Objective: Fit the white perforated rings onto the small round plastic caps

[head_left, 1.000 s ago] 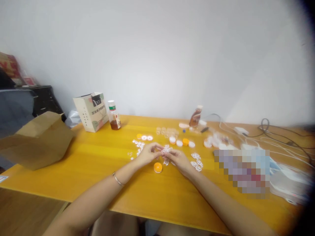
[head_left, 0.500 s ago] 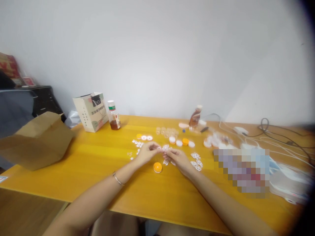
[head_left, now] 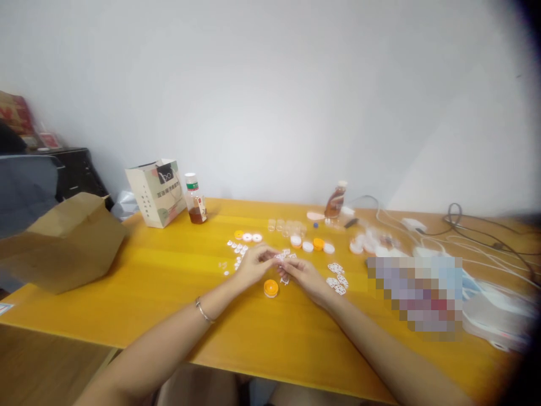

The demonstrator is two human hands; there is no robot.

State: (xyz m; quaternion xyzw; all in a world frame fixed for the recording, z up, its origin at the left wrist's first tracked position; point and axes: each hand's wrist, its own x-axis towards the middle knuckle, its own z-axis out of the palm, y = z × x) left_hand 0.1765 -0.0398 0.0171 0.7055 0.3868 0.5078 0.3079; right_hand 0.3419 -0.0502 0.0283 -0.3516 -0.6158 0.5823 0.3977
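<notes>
My left hand (head_left: 256, 265) and my right hand (head_left: 303, 276) meet over the middle of the table, fingertips pinched together. Between them is a small white piece (head_left: 279, 259), blurred and mostly covered by the fingers. Just in front of the hands lies a round orange part (head_left: 271, 288) with a white lower edge. Under and behind the fingertips are white openwork pieces (head_left: 285, 279). Small white parts (head_left: 242, 248) lie beside my left hand. More white openwork pieces (head_left: 337, 281) are spread to the right of my right hand.
Clear little cups (head_left: 291, 228) and orange and white discs (head_left: 318, 245) stand farther back. A drink bottle (head_left: 196, 200) and a paper bag (head_left: 158, 194) are at the left, near a brown bag (head_left: 67, 242). Another bottle (head_left: 336, 200), cables (head_left: 482, 237) and a pixelated patch are at the right.
Both hands have shifted very slightly and stay pinched together at the same spot. The things on the table lie as before.
</notes>
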